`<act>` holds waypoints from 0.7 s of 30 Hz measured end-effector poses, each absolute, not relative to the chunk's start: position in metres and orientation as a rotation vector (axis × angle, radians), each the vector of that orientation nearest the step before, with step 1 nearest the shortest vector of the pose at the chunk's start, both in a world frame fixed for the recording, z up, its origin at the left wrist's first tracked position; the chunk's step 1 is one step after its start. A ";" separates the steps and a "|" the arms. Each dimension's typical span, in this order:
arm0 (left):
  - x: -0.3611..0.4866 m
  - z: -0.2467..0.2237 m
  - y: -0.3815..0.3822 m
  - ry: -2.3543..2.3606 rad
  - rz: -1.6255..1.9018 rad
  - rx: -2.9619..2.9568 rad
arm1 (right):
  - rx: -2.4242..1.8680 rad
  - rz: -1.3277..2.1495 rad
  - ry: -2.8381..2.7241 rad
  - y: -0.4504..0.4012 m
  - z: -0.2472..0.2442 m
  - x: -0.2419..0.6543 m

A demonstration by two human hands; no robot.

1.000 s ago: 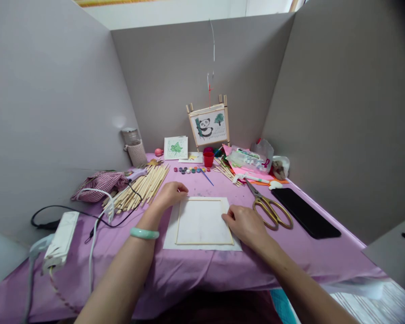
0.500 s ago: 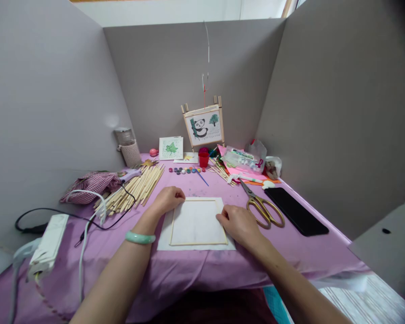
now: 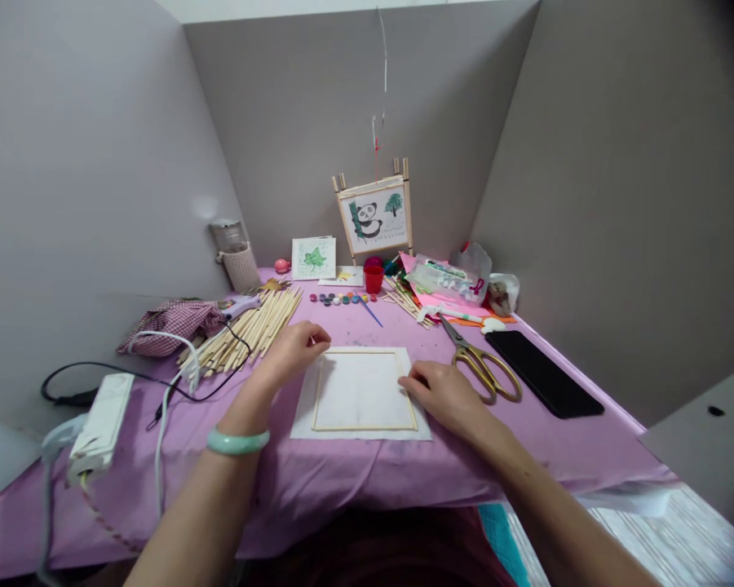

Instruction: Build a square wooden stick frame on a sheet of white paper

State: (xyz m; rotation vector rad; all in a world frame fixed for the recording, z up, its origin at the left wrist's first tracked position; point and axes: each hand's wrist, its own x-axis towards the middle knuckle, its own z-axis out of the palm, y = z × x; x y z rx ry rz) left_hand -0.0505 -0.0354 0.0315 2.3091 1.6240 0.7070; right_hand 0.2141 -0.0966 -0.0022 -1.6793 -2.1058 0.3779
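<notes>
A square frame of thin wooden sticks (image 3: 364,429) lies flat on a white sheet of paper (image 3: 302,420) in front of me. At its upper left corner is my left hand (image 3: 294,349), fingers curled in and thumb tip close to the corner; anything between them is too small to make out. On the right side stick, my right hand (image 3: 444,393) has its thumb and bent finger closed at the stick, pressing it against the paper. Gold-handled scissors (image 3: 489,371) lie just beyond my right hand.
A black phone (image 3: 544,373) lies right of the scissors. Bundled wooden sticks (image 3: 263,326), cables and a white power strip (image 3: 102,424) occupy the left. Behind are paint pots (image 3: 336,300), a blue brush (image 3: 371,312), a red cup (image 3: 373,280) and a hanging panda picture (image 3: 376,218).
The view has tilted down slightly. My left hand has lifted a little and drawn slightly left from the frame's corner. My right hand stays at the right stick.
</notes>
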 end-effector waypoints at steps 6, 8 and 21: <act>-0.067 0.013 -0.105 1.579 0.970 2.116 | -1.314 0.585 -2.127 -0.118 -0.011 0.233; -0.070 0.001 -0.124 1.558 0.984 2.070 | -1.252 0.624 -2.161 -0.124 -0.014 0.236; -0.067 -0.009 -0.144 1.398 0.899 2.095 | -1.211 0.559 -2.256 -0.131 -0.021 0.233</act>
